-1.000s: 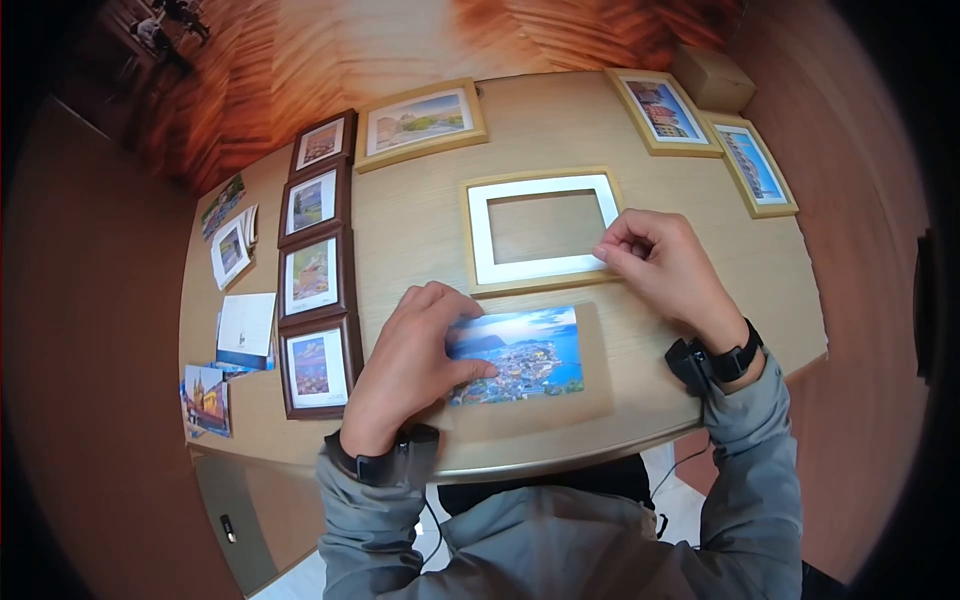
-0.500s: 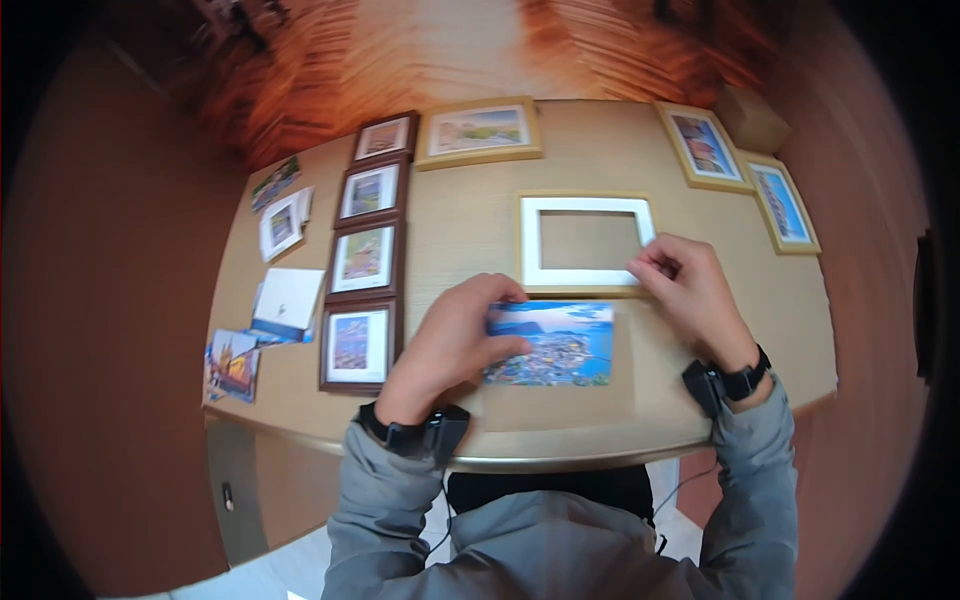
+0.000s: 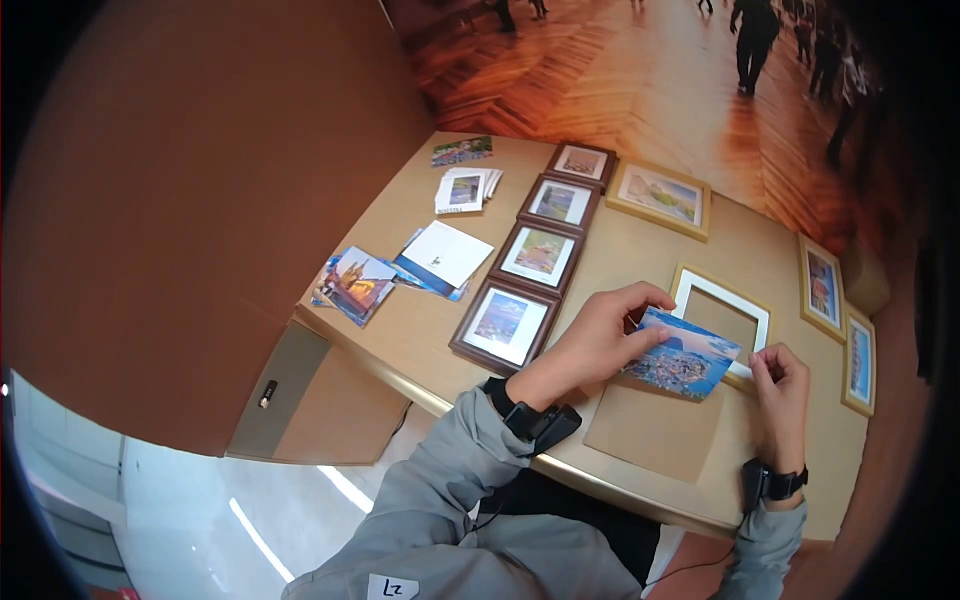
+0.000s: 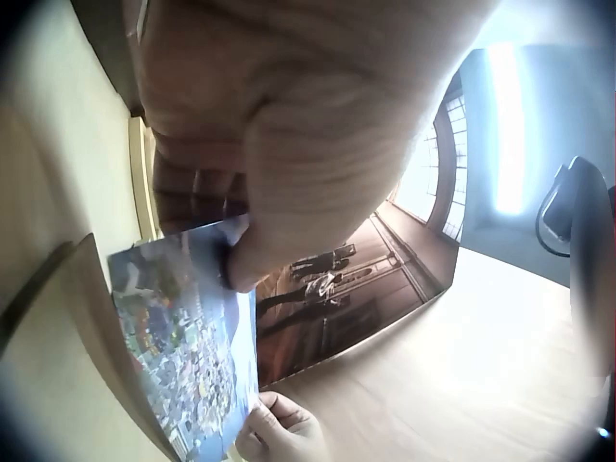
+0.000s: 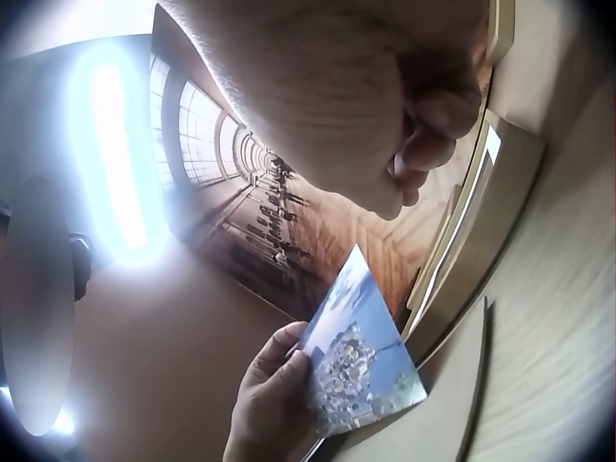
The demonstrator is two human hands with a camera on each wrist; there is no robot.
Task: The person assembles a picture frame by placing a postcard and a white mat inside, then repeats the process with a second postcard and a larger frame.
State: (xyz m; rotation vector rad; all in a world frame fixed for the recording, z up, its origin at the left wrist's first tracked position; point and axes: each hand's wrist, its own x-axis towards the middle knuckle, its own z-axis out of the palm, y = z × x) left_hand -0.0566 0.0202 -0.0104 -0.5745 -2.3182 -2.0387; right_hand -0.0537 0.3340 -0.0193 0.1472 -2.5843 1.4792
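My left hand [image 3: 595, 340] pinches the left side of a postcard [image 3: 690, 362] showing a coastal town. The card is tilted, raised above a brown backing board [image 3: 650, 435]. Beyond it lies a light wood picture frame [image 3: 728, 278] with a white mat and an open middle, partly hidden by the card. My right hand [image 3: 785, 395] is by the frame's near right corner, thumb and fingers curled together. In the right wrist view, a gap separates those fingers from the postcard [image 5: 361, 361], and nothing shows between them.
Dark framed pictures [image 3: 535, 255] stand in a column left of my left hand. Loose cards [image 3: 440, 255] lie in piles at the table's left. A light-framed picture [image 3: 660, 198] lies at the back, and two more, one a blue picture [image 3: 858, 360], line the right edge.
The postcard, flat on the backing board before, is now lifted and tilted in my left hand. My right hand stays near the frame's corner. The head view has swung left.
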